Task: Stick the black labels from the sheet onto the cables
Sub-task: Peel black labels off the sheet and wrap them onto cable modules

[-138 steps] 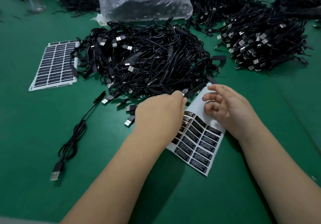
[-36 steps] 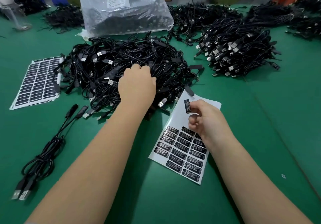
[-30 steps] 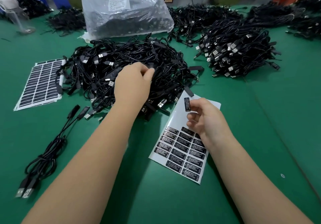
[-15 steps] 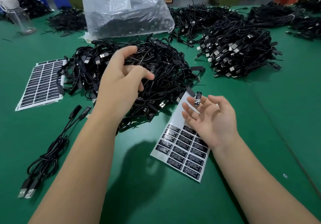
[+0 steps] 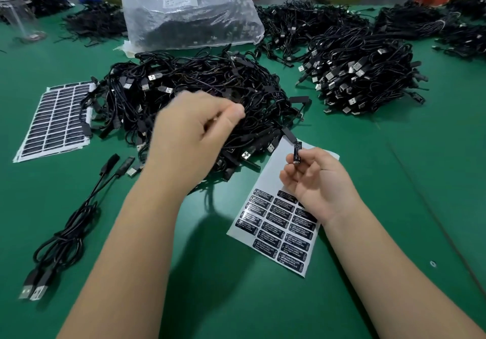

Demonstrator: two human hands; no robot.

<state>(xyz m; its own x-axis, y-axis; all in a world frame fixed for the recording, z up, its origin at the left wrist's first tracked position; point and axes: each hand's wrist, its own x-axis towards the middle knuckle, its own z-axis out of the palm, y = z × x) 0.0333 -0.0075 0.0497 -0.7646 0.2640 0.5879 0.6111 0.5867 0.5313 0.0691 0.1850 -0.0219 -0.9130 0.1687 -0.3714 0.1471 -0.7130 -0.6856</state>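
My right hand (image 5: pixel 315 186) pinches one peeled black label (image 5: pixel 297 152) upright at its fingertips, above the label sheet (image 5: pixel 273 170), which lies on the green table with several rows of black labels at its near end. My left hand (image 5: pixel 189 136), blurred by motion, is raised over the near edge of the big pile of black USB cables (image 5: pixel 200 86). Its fingers are curled and seem to pinch a cable, and a dark strand hangs beneath the hand.
A full label sheet (image 5: pixel 55 120) lies at the left. Two cables (image 5: pixel 65 233) lie side by side at the front left. Another cable pile (image 5: pixel 363 81) sits at the right, and a clear plastic bag (image 5: pixel 189 9) of cables behind.
My left hand left the label sheet, reached into the cable pile and came up with its fingers closed. My right hand peeled a label off and now holds it upright.
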